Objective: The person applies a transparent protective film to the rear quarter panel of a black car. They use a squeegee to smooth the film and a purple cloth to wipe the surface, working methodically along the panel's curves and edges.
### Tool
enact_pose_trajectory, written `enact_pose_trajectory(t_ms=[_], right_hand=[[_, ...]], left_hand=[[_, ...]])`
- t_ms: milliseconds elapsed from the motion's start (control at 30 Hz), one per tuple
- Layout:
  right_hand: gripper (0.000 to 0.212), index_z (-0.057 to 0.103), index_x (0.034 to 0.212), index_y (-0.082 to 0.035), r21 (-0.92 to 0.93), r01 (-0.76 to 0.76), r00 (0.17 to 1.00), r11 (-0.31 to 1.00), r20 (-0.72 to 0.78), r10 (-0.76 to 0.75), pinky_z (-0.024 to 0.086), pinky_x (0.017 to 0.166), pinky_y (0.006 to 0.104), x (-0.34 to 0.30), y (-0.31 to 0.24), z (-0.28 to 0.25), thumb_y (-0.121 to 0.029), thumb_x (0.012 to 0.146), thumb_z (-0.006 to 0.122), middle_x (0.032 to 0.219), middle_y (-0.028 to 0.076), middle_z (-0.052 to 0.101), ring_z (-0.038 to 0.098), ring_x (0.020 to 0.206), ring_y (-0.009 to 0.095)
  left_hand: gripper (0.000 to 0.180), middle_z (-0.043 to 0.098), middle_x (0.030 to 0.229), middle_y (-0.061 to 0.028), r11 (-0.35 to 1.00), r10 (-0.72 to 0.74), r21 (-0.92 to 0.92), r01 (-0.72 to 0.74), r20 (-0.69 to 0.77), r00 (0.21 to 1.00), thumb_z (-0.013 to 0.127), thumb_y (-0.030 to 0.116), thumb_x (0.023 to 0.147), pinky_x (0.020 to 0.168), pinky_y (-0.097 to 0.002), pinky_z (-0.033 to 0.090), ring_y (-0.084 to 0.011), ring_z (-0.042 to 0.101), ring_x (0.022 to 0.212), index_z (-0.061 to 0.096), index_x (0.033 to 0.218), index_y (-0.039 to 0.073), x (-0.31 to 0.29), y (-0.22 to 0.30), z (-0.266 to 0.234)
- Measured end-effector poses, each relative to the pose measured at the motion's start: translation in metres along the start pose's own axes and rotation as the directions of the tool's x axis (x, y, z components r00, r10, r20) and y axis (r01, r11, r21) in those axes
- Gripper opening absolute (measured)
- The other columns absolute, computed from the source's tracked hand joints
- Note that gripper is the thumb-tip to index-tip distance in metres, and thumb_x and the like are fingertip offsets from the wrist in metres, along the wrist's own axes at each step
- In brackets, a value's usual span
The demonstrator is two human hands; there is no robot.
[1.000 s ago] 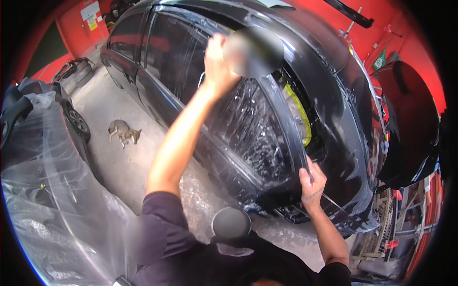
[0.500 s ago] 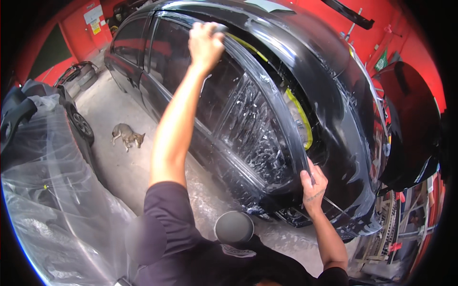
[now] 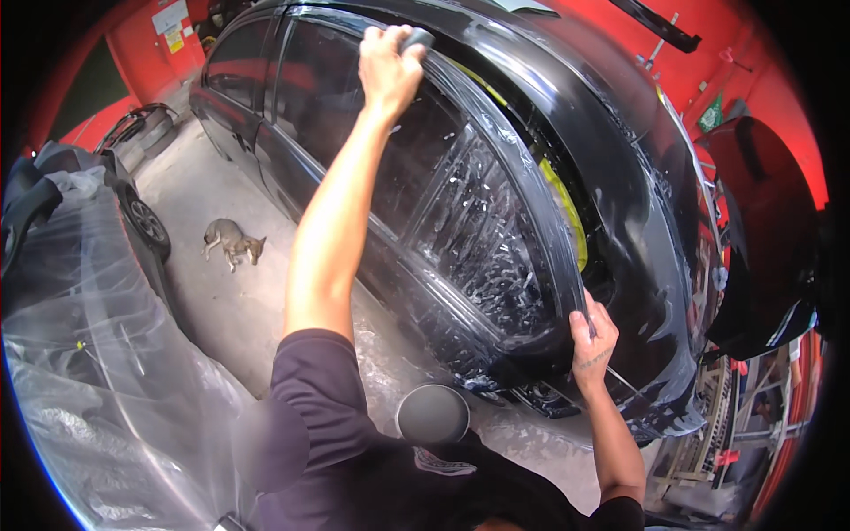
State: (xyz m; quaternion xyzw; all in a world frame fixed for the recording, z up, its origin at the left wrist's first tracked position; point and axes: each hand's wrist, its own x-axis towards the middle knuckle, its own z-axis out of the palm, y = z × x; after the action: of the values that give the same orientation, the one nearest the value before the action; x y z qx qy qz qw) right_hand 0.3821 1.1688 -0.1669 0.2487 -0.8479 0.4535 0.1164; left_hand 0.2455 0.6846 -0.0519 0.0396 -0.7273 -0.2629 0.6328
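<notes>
A black car door (image 3: 443, 239) stands slightly open, its window smeared with whitish wet-looking streaks. My left hand (image 3: 390, 75) reaches far up to the top of its window frame (image 3: 505, 146), fingers closed on a dark grey pad (image 3: 417, 39) at the frame. Lower right, my right hand (image 3: 594, 342) grips the rear edge of the door, thumb on the outer side and fingers curled behind it. Through the gap between door and black car body (image 3: 611, 133) a yellow strip (image 3: 567, 212) shows.
A plastic-draped car (image 3: 106, 354) stands on the left. On the concrete floor between the cars lies a dog (image 3: 234, 242). A dark panel (image 3: 760, 230) leans at the right, above racked parts (image 3: 717, 434). Red walls (image 3: 770, 80) stand behind.
My left hand with the pad has shifted slightly right and up along the frame. The right hand keeps its grip, a little farther right. Less of the yellow strip shows in the gap.
</notes>
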Motion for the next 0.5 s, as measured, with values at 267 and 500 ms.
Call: enact_pose_trajectory(t_ms=[267,500], right_hand=[[0.045,0.076,0.138,-0.001,-0.026,0.015,0.999,1.0,-0.037,-0.016,0.047,0.071,0.0354,-0.007,-0.003,-0.002,-0.011,0.095,0.069,0.082,0.01,0.059,0.057,0.073,0.019],[0.046,0.076,0.138,-0.003,0.011,0.058,0.997,0.998,-0.057,-0.057,0.048,0.07,0.0352,-0.002,-0.001,0.003,-0.008,0.093,0.07,0.081,0.009,0.06,0.057,0.072,0.019]], left_hand=[[0.036,0.065,0.112,-0.0191,0.961,0.273,-0.102,-0.256,0.22,0.937,0.079,0.013,0.087,0.097,-0.0482,0.054,-0.0392,0.064,0.11,0.077,0.122,0.006,-0.083,0.089,-0.008],[0.032,0.066,0.115,-0.0189,0.976,0.022,0.213,-0.039,0.084,0.996,0.081,0.019,0.091,0.093,-0.0503,0.055,-0.0404,0.067,0.106,0.078,0.12,0.006,-0.001,0.014,0.008]])
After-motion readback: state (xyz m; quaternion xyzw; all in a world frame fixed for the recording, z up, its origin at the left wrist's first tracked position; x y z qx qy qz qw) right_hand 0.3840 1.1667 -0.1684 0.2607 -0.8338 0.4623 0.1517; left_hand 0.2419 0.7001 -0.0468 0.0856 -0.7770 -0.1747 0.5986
